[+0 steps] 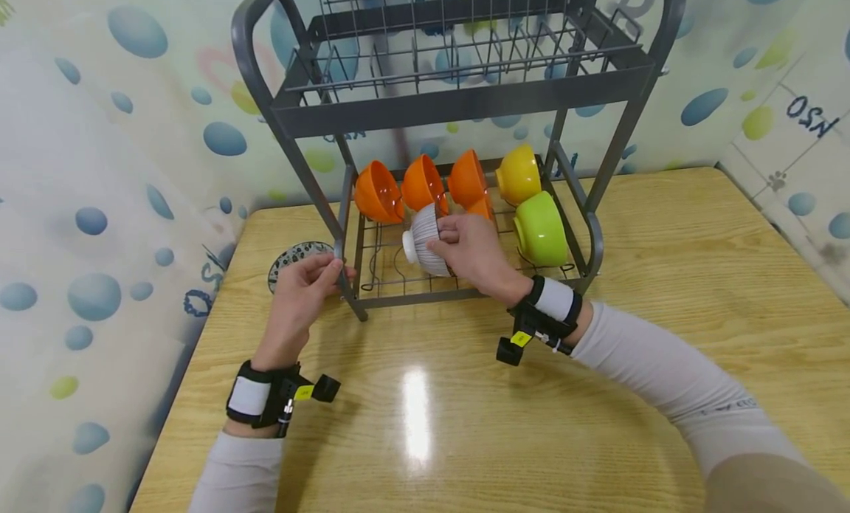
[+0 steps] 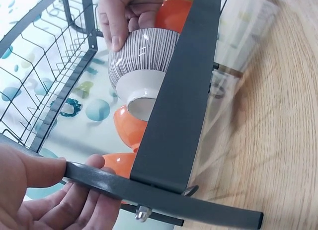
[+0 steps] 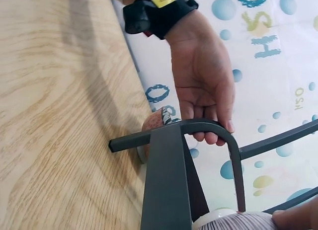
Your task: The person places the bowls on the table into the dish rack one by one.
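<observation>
My right hand [image 1: 474, 251] pinches the rim of a striped grey-and-white bowl [image 1: 425, 241], which is tilted on its side over the lower tier of a dark metal dish rack [image 1: 425, 300]. The white foot of that bowl faces left. My left hand [image 1: 300, 295] grips the rack's left front leg, thumb on one side and fingers behind, as the left wrist view shows. Orange bowls [image 1: 378, 193] stand on edge in a row behind the striped bowl, and another orange one is partly hidden behind my right hand. A yellow bowl [image 1: 519, 175] and a green bowl [image 1: 541, 230] stand at the right.
The rack's upper wire tier [image 1: 458, 55] rises above the bowls. A patterned dish [image 1: 292, 256] lies on the wooden table [image 1: 425, 402] left of the rack, partly covered by my left hand. A wall with blue spots [image 1: 99, 295] borders the table at the back and left.
</observation>
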`<move>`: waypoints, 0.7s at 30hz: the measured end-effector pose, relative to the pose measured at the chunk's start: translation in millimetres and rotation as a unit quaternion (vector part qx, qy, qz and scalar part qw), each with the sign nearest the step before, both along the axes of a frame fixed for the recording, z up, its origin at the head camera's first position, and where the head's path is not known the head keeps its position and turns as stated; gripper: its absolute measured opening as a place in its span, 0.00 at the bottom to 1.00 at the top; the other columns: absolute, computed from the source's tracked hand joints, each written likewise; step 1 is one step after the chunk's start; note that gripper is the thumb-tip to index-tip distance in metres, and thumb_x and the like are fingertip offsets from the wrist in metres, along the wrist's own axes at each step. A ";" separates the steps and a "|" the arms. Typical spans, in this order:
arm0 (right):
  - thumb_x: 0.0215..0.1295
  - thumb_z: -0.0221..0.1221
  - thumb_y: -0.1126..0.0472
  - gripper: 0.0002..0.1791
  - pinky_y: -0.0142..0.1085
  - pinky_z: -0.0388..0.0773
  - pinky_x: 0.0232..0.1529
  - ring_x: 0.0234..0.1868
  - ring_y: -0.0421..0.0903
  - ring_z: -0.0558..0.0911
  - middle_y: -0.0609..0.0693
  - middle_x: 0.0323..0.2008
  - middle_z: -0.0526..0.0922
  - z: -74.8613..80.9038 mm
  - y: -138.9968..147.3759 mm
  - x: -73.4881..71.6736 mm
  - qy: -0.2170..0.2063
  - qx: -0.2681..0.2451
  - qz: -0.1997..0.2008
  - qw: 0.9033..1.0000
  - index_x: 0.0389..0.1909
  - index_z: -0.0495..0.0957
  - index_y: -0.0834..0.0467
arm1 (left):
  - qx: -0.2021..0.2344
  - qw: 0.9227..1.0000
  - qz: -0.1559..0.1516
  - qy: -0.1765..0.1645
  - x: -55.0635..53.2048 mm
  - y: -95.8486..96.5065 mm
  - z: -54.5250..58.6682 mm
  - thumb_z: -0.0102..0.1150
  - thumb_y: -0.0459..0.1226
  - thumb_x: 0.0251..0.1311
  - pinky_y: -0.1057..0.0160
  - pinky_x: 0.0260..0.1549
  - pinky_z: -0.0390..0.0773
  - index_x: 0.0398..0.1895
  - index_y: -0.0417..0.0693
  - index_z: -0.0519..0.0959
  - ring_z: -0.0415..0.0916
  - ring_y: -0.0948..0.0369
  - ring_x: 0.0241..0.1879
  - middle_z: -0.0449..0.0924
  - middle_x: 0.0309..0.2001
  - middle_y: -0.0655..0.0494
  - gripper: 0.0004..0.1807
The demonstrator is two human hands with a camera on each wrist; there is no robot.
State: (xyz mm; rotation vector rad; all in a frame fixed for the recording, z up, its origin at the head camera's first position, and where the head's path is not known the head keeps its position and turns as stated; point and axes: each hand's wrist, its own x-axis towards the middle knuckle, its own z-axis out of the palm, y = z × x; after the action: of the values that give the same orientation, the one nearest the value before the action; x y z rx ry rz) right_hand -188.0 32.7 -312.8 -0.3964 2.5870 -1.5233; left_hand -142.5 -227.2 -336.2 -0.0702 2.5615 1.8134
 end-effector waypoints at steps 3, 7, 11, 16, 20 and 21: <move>0.64 0.60 0.59 0.22 0.39 0.80 0.50 0.52 0.46 0.83 0.57 0.51 0.84 -3.1 -2.4 -0.1 0.020 0.012 -0.002 1.000 0.57 0.76 0.65 | 0.003 1.000 -0.001 0.004 0.0 -0.2 -0.2 0.51 0.47 0.67 0.65 0.46 0.81 0.52 0.38 0.76 0.82 0.53 0.47 0.83 0.45 0.41 0.23; 0.64 0.61 0.60 0.21 0.38 0.81 0.49 0.50 0.46 0.84 0.57 0.50 0.84 -7.0 -6.9 1.3 0.053 0.015 0.002 0.998 0.55 0.77 0.65 | 0.000 1.000 -0.001 0.003 -0.1 0.0 -0.6 0.51 0.48 0.67 0.64 0.46 0.81 0.53 0.38 0.76 0.81 0.52 0.47 0.82 0.46 0.39 0.23; 0.63 0.61 0.61 0.20 0.37 0.82 0.47 0.48 0.46 0.84 0.59 0.48 0.85 -10.0 -11.1 3.2 0.076 0.016 0.009 0.997 0.53 0.78 0.67 | -0.005 1.000 0.001 0.000 0.1 0.5 -0.5 0.51 0.48 0.67 0.65 0.46 0.81 0.52 0.39 0.76 0.81 0.51 0.48 0.82 0.46 0.39 0.23; 0.63 0.61 0.61 0.20 0.36 0.82 0.44 0.46 0.46 0.85 0.58 0.46 0.85 -11.0 -13.3 4.2 0.086 0.018 0.015 0.996 0.53 0.78 0.67 | -0.004 1.000 0.004 0.002 0.6 0.4 -0.8 0.51 0.48 0.67 0.67 0.45 0.81 0.52 0.39 0.76 0.81 0.52 0.48 0.82 0.47 0.38 0.22; 0.63 0.61 0.61 0.19 0.36 0.83 0.43 0.45 0.45 0.85 0.58 0.46 0.85 -10.8 -12.8 3.6 0.092 0.021 0.020 0.995 0.52 0.78 0.66 | -0.006 1.000 0.005 0.004 0.5 0.1 -1.3 0.52 0.48 0.66 0.67 0.44 0.81 0.52 0.39 0.77 0.82 0.55 0.46 0.84 0.43 0.47 0.22; 0.63 0.61 0.61 0.19 0.36 0.83 0.42 0.44 0.45 0.86 0.58 0.46 0.86 -11.0 -12.6 3.3 0.093 0.023 0.021 0.995 0.52 0.79 0.66 | -0.006 1.000 0.005 0.005 0.6 0.0 -1.4 0.52 0.48 0.66 0.67 0.45 0.81 0.52 0.39 0.77 0.82 0.55 0.46 0.84 0.41 0.50 0.22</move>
State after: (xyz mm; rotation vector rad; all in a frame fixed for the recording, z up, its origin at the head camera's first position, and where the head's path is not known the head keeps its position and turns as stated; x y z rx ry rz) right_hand -184.6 20.2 -323.8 -0.6113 2.7266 -1.4755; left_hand -141.9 -227.2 -337.6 -0.0748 2.5829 1.8064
